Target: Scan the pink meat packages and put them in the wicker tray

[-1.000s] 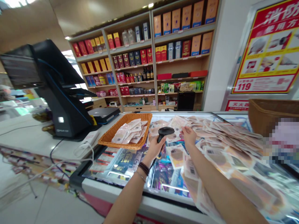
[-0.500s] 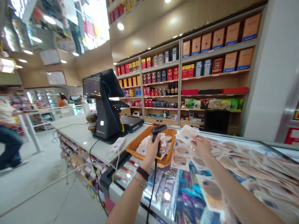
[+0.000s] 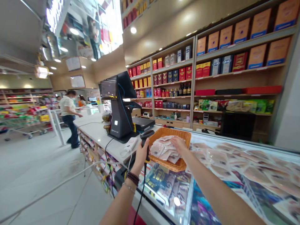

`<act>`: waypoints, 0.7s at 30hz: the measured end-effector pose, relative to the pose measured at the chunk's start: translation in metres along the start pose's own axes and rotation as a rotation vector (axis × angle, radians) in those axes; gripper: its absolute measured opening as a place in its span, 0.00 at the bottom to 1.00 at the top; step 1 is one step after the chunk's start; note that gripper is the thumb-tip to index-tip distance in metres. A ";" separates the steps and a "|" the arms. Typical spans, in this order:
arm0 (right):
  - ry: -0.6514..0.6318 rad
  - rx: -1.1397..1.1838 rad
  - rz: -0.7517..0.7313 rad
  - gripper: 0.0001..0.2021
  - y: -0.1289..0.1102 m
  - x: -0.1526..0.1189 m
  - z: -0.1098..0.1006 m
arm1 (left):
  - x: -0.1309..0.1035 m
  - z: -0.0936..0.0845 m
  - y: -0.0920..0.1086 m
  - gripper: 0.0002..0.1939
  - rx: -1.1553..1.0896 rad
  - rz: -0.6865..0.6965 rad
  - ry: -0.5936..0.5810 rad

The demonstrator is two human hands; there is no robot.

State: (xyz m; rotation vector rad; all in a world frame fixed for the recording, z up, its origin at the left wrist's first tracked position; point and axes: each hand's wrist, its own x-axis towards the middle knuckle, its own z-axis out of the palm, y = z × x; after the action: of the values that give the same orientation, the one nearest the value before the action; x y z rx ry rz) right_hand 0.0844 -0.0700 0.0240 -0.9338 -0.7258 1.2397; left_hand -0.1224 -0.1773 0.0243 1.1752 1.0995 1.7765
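My left hand [image 3: 141,152] is wrapped round the handle of a black barcode scanner [image 3: 147,135], held upright at the left side of a wicker basket [image 3: 181,166]. The scanner's cable hangs down past my wrist. Small flat clear-and-white packets [image 3: 161,148] lie heaped in the basket. My right hand [image 3: 180,146] reaches over the basket's right rim, its fingertips pinching the edge of a packet on top of the heap; the thumb is mostly hidden. More flat packets [image 3: 219,156] with dark printed labels are spread over the glass counter to the right of the basket.
Left of the basket stand a black checkout terminal [image 3: 120,109] and a white power strip [image 3: 130,144] on the pale counter [image 3: 90,125]. Bagged goods show under the glass. Shelves of boxes [image 3: 172,76] line the back wall. A person [image 3: 67,114] is beyond the counter's left end.
My right hand has moved left from above the counter, bringing a packet into the basket. The scanner has shifted to the basket's left side. The view has turned right-to-left, showing more floor.
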 end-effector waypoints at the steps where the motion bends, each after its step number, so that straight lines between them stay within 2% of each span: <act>1: -0.012 -0.002 -0.004 0.14 0.001 -0.001 -0.003 | -0.001 0.000 -0.002 0.37 0.004 -0.002 0.000; 5: -0.012 -0.019 -0.118 0.12 -0.005 -0.008 -0.037 | -0.010 0.009 -0.001 0.38 0.027 -0.012 -0.019; 9: 0.059 -0.094 -0.249 0.09 -0.028 -0.017 -0.097 | -0.022 0.033 -0.001 0.39 0.046 -0.019 -0.100; 12: 0.178 -0.165 -0.322 0.08 -0.052 -0.026 -0.149 | -0.031 0.060 -0.005 0.38 0.049 -0.007 -0.196; 16: 0.350 -0.212 -0.424 0.11 -0.084 -0.040 -0.214 | -0.047 0.105 -0.010 0.36 -0.005 -0.008 -0.331; 19: 0.428 -0.281 -0.479 0.12 -0.097 -0.053 -0.251 | -0.061 0.140 -0.013 0.35 -0.046 -0.030 -0.403; 21: 0.470 -0.349 -0.485 0.11 -0.099 -0.061 -0.269 | -0.071 0.160 -0.016 0.35 -0.058 -0.044 -0.438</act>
State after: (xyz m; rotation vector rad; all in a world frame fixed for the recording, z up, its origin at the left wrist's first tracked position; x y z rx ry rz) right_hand 0.3512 -0.1866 -0.0086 -1.1922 -0.7403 0.4465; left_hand 0.0525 -0.1931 0.0219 1.4070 0.8014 1.4150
